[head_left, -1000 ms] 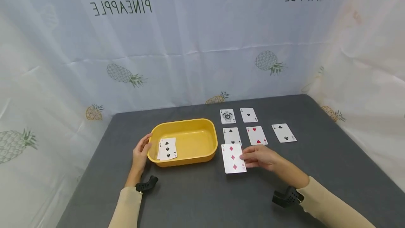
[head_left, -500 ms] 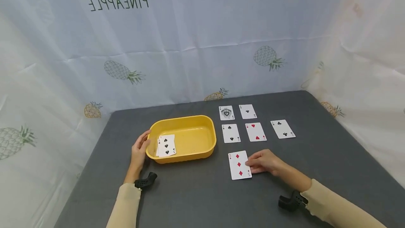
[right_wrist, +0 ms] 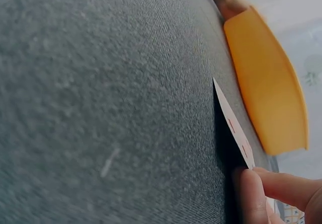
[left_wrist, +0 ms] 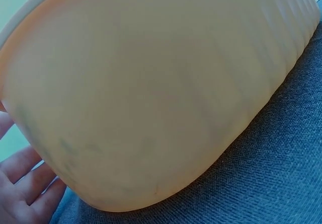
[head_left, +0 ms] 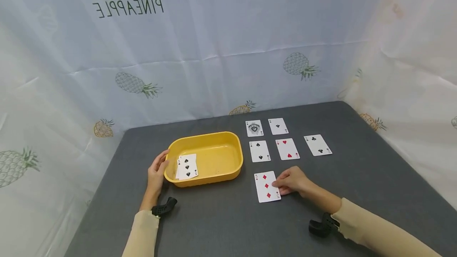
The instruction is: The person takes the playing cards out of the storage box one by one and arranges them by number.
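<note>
1. Now you're pinching the three of diamonds (head_left: 267,186) w/ your right hand (head_left: 290,181) at its right edge; since 1 s ago you've been dragging it toward you, off the card rows, then slightly left.
2. It's lying face up on the grey table (head_left: 221,221), left of your grip, long axis running away from you, top tilting slightly left.
3. Your left hand (head_left: 156,173) is resting w/ relaxed fingers against the yellow tub (head_left: 205,177).
</note>
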{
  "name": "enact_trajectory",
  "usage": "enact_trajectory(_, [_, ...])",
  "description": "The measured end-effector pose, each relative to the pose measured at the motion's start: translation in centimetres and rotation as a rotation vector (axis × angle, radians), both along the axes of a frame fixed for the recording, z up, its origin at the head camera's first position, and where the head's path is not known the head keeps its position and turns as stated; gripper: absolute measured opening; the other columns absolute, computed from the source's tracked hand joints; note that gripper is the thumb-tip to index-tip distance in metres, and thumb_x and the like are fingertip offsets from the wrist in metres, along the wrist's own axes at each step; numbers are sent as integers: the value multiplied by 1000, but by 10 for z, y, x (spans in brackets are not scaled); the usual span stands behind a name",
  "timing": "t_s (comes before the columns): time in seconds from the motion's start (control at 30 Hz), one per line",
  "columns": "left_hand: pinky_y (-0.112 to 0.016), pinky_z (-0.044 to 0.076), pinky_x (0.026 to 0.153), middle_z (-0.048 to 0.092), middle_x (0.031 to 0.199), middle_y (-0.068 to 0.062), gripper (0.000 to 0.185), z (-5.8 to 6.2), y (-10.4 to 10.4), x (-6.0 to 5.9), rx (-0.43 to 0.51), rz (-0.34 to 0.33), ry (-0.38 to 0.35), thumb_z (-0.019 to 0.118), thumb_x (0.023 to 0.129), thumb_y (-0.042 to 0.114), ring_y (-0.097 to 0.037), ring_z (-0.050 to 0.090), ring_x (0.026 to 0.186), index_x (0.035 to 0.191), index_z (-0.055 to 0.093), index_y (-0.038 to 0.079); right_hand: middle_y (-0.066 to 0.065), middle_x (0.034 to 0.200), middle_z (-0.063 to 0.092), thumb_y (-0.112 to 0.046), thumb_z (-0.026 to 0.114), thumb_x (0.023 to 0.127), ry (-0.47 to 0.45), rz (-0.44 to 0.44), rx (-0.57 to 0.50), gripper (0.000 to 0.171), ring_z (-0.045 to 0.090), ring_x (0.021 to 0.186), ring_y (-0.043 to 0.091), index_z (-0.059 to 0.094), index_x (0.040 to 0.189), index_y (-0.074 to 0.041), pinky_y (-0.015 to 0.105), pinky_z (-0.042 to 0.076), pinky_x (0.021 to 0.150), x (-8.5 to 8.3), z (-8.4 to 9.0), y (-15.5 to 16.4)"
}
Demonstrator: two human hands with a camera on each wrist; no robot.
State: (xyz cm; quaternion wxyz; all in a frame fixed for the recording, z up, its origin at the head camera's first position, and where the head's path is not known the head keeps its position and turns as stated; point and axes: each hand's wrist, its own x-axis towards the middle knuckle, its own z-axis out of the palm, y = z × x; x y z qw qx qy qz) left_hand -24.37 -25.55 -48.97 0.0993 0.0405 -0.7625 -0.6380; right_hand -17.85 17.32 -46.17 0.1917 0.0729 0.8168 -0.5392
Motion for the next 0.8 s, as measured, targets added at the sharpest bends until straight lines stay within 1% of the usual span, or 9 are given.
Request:
enact_trajectory(0.1, [1, 40, 88, 51, 119, 23, 39, 0, 0, 0, -3, 3, -6, 48, 101, 17, 17, 49, 109, 139, 50, 7, -1, 59, 62, -3, 76, 78, 4, -22, 19, 20, 58, 47, 2, 69, 88, 12, 20, 53, 48, -2, 1, -3])
enact_trajectory(0.17, [-1, 42, 87, 53, 117, 23, 39, -1, 0, 0, 10, 0, 3, 48, 100, 15, 16, 50, 108, 138, 50, 6, -1, 57, 61, -4, 76, 78, 8, -32, 41, 19, 58, 46, 2, 69, 87, 12, 19, 52, 47, -3, 2, -4])
enact_trajectory(0.3, [-3, 44, 85, 55, 111, 26, 40, -2, 1, -1, 35, -9, 18, 49, 100, 13, 13, 52, 106, 139, 49, 3, -2, 51, 59, -6, 77, 77, 24, -49, 106, 16, 56, 42, 2, 68, 79, 8, 18, 50, 45, -4, 2, -5])
enact_trajectory(0.43, [-4, 45, 84, 56, 108, 28, 40, -3, 2, -1, 43, -11, 22, 49, 100, 13, 12, 54, 105, 139, 49, 2, -3, 47, 57, -10, 77, 78, 40, -38, 163, 18, 54, 38, 1, 67, 69, 3, 18, 47, 43, -4, 1, -3])
enact_trajectory(0.5, [-4, 44, 84, 56, 109, 27, 40, -3, 3, 0, 43, -12, 24, 49, 100, 13, 12, 53, 105, 138, 49, 2, -4, 46, 57, -11, 77, 78, 45, -17, 165, 20, 54, 37, 1, 67, 68, 2, 18, 47, 42, -4, 0, -2])
enact_trajectory(0.57, [-4, 44, 84, 56, 110, 26, 40, -3, 2, 0, 39, -15, 31, 49, 100, 14, 11, 54, 105, 138, 49, 2, -4, 47, 58, -11, 76, 79, 40, 8, 141, 19, 54, 38, 1, 67, 69, 2, 17, 48, 43, -5, 1, -2])
enact_trajectory(0.63, [-4, 45, 84, 56, 112, 24, 39, -4, 2, 0, 38, -13, 41, 49, 100, 14, 11, 54, 105, 137, 50, 2, -5, 49, 59, -12, 75, 81, 30, 53, 91, 19, 55, 40, 0, 68, 72, 3, 17, 48, 44, -5, 4, -3])
enact_trajectory(0.8, [-4, 45, 83, 57, 118, 17, 39, -5, 0, 1, 18, -5, 49, 49, 100, 15, 12, 54, 105, 137, 50, 2, -5, 56, 61, -13, 69, 85, -25, 174, -67, 22, 57, 47, 1, 68, 86, 9, 16, 51, 50, -10, 21, -17])
